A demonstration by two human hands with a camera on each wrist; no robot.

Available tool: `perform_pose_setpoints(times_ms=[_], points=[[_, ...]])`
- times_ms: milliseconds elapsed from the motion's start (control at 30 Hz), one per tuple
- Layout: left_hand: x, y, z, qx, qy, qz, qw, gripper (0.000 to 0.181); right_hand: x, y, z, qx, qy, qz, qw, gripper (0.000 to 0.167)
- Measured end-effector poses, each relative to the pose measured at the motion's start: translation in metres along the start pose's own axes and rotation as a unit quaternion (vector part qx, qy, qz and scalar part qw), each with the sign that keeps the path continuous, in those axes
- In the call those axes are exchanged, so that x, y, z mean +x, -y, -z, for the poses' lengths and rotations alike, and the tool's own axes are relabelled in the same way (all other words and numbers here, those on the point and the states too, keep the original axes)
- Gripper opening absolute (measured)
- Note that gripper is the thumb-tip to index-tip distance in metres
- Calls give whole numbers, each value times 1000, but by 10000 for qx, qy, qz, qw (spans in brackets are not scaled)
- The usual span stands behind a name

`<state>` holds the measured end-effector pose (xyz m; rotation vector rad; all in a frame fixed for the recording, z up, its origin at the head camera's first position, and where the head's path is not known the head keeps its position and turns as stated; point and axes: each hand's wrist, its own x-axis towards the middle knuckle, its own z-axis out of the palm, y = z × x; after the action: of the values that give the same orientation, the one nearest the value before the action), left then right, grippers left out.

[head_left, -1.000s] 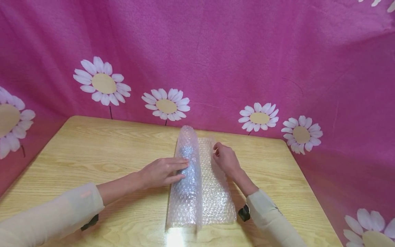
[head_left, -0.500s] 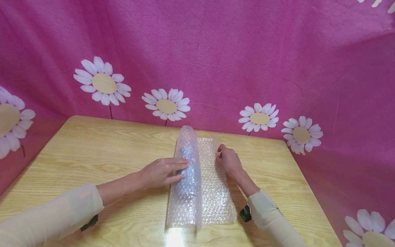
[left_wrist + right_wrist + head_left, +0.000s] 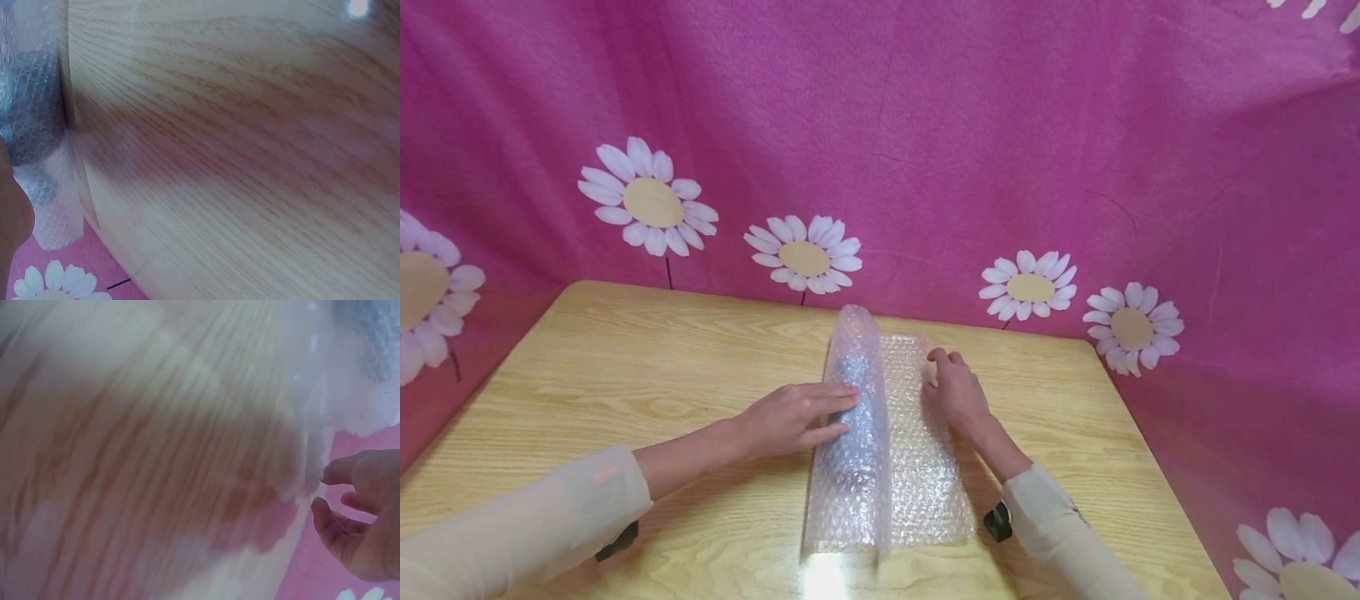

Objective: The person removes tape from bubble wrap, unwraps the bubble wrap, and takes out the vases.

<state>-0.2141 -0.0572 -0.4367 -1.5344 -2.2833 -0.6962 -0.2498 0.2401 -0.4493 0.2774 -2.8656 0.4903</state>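
"Head view first: where to look for the roll?"

"At six o'clock, lying lengthwise on the table. See also the loose flap, flat at three o'clock of the roll, and, through the left wrist camera, a dark object inside; of which shape, cannot tell."

"And how to describe the left hand?"

"At nine o'clock of the roll, with fingers nearly straight and thumb apart, resting upon it without gripping."

"And the right hand?"

"Near the flap's edge, toward one o'clock of the flap, with fingers bent, a small gap between thumb and fingertip, and apparently without any hold. Whether touching the edge, cannot tell."

"How to work well here?"

"Better, probably, to press the roll only lightly, pinch the edge near its middle, and lift evenly, avoiding any twist toward twelve o'clock."
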Motion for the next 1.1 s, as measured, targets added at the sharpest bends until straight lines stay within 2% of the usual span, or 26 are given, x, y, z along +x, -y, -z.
perform_pose_setpoints(times_ms=[267,433,667,833,933,1100], points=[[-1,0,0,20,3,77,10000,43,-5,27,9,279,-262,777,9962,38],[-1,-1,0,-25,24,121,9999,44,-10,48,18,1203,202,498,9913,38],[-2,-1,1,-67,15,118,9999,44,-17,74,32,2316,857,66,9690,35],[-3,-1,3,-90,10,127,9999,45,-23,84,35,2728,1210,-30,9544,35],[-3,-1,3,-102,8,119,9999,45,-26,87,36,2805,1269,7,9514,37],[-3,-1,3,-71,-6,103,9999,45,-32,88,36,2747,1292,97,9528,41]])
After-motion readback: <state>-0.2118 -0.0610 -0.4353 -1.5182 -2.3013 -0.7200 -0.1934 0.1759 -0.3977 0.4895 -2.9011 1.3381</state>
